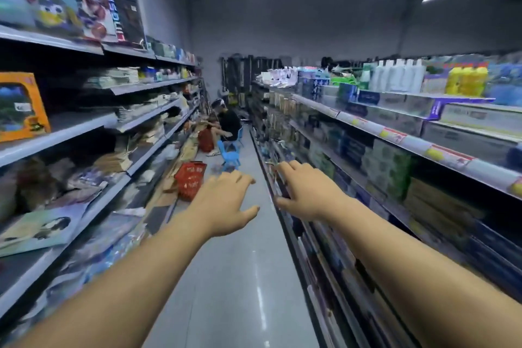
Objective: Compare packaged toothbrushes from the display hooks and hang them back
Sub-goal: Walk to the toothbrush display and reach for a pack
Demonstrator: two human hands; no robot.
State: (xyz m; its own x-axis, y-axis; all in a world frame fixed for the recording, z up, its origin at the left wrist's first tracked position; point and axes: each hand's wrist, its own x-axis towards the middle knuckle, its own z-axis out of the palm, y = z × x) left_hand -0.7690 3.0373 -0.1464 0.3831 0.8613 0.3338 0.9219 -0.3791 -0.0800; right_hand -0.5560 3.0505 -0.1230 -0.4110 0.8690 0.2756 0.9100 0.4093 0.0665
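Over the aisle reach the left hand [226, 203] and right hand [303, 192].
Fingers loosely spread, holding nothing; right hand beside the right shelf edge [295, 237]; floor [248, 277] lies between.

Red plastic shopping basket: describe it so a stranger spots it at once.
Follow the grey aisle floor forward. At the foot of the grey metal shelving on the left, just beyond the left hand, stands the red plastic shopping basket. Only it has latticed red walls.
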